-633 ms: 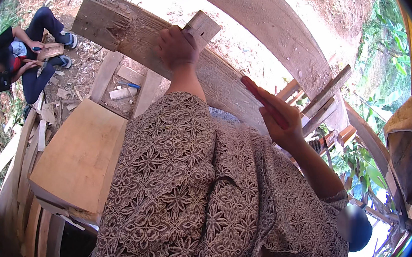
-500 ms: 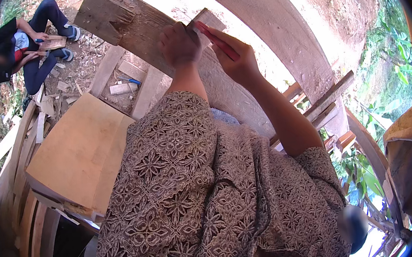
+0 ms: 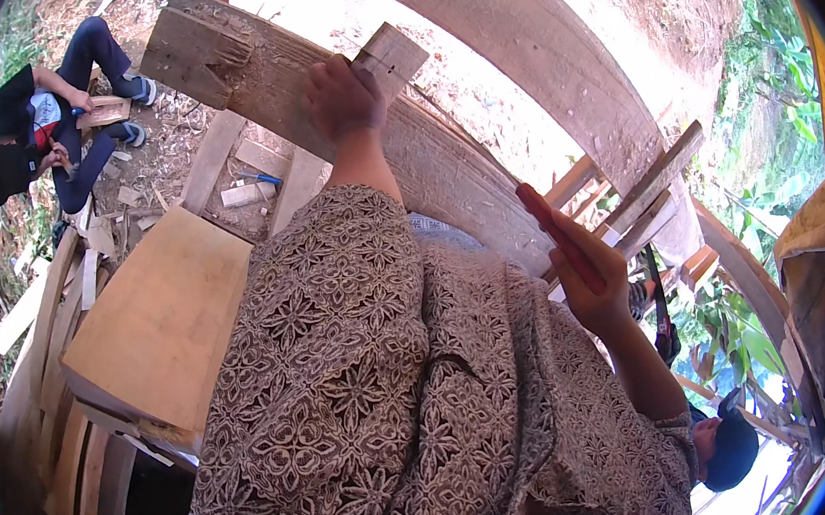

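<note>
My left hand (image 3: 346,101) is closed around a short wooden board (image 3: 393,56) and holds it against a long wooden beam (image 3: 288,79). A dark mark shows on the face of the short board. My right hand (image 3: 594,284) is away from the work at the right, its fingers wrapped around a long, slim red tool (image 3: 552,228). The red tool's far end points up and left, clear of the boards. Its exact kind cannot be made out.
A pale wooden block (image 3: 163,319) stands at my left, beside stacked curved planks (image 3: 57,415). A person (image 3: 66,113) sits at the upper left with a wooden piece. Another in a dark cap (image 3: 732,450) is at the lower right. A wide curved plank (image 3: 531,44) spans behind the beam.
My right hand has drawn back from the short board, down and to the right, with the red tool. My left hand stays on the board. The person at lower right shows more.
</note>
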Action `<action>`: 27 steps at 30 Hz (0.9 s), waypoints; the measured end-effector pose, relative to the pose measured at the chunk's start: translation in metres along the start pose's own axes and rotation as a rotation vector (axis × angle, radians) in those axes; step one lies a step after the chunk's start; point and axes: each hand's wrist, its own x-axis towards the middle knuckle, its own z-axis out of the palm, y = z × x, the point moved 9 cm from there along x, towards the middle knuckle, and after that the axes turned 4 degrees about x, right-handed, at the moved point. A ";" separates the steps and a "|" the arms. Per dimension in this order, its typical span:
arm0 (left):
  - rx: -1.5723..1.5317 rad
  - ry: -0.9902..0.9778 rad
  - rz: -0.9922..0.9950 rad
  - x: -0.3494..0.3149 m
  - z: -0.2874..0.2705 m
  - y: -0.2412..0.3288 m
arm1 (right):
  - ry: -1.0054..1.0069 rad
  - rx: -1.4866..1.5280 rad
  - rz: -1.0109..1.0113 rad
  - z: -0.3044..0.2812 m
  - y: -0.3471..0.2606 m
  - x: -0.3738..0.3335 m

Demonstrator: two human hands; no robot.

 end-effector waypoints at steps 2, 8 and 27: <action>-0.015 -0.012 0.023 -0.001 -0.006 0.004 | -0.010 0.042 -0.020 0.001 -0.002 -0.005; 0.038 -0.196 0.001 0.004 0.009 0.001 | 0.037 -0.029 -0.169 0.067 0.016 0.126; -0.199 -0.160 0.211 0.000 0.003 0.032 | 0.065 -0.150 -0.270 0.111 0.045 0.159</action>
